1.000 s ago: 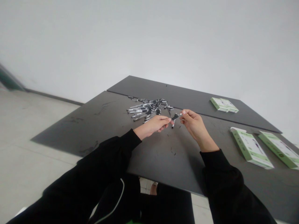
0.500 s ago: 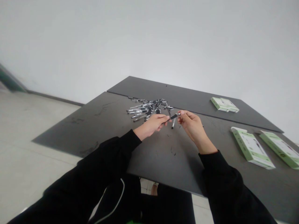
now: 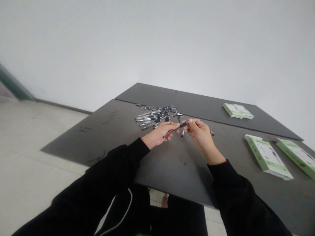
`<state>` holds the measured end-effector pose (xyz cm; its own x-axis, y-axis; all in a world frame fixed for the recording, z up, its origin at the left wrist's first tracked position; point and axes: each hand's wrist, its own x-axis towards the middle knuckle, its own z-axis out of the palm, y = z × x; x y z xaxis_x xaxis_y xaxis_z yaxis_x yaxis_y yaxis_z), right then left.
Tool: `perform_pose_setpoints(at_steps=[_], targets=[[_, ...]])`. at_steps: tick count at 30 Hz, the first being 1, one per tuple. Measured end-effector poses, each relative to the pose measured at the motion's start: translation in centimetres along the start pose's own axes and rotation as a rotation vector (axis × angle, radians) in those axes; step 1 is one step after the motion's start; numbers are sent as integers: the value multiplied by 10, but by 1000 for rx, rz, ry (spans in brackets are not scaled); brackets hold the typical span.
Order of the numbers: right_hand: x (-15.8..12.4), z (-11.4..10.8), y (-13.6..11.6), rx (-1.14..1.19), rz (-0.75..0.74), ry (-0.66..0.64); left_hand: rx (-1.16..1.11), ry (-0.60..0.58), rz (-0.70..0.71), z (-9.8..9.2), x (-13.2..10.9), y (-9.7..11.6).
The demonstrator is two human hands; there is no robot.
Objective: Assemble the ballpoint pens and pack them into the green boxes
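I have left hand (image 3: 161, 131), right hand (image 3: 201, 135), fingers clamped on pen (image 3: 183, 125); likely working its end; next calls for steady alignment.

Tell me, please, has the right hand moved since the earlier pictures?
Yes, the right hand has moved slightly left, away from the nearest box and toward the left hand.

Only illegible print on boxes (image 3: 269, 155)
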<state>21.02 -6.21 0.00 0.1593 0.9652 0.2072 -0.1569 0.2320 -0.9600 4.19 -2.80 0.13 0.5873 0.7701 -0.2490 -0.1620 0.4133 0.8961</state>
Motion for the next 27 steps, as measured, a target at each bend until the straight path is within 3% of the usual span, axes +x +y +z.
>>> perform_pose_setpoints(at_steps=[3, 8, 10, 13, 15, 20, 22, 25, 27], targets=[[-2, 2, -2, 9, 8, -10, -57, -38, -28, 0, 0, 0], [-3, 3, -4, 25, 3, -42, 101, 57, 166, 1, -1, -1], [-3, 3, -4, 38, -8, -32, 71, 74, 118, 1, -2, 1], [-4, 3, -5, 56, -14, -21, -18, -22, -51, 0, -2, 2], [-4, 4, -6, 65, -7, -22, -12, -68, -74, 0, -1, 1], [-5, 5, -8, 98, -9, -17, 89, 41, 107, 0, 0, 1], [-4, 4, -8, 89, -18, -7, 15, 40, 48, -1, -2, 4], [-4, 2, -9, 78, -36, 3, -85, -66, -171, -2, -3, 7], [-4, 1, -9, 76, -47, 7, -89, -102, -217, -1, -3, 6]])
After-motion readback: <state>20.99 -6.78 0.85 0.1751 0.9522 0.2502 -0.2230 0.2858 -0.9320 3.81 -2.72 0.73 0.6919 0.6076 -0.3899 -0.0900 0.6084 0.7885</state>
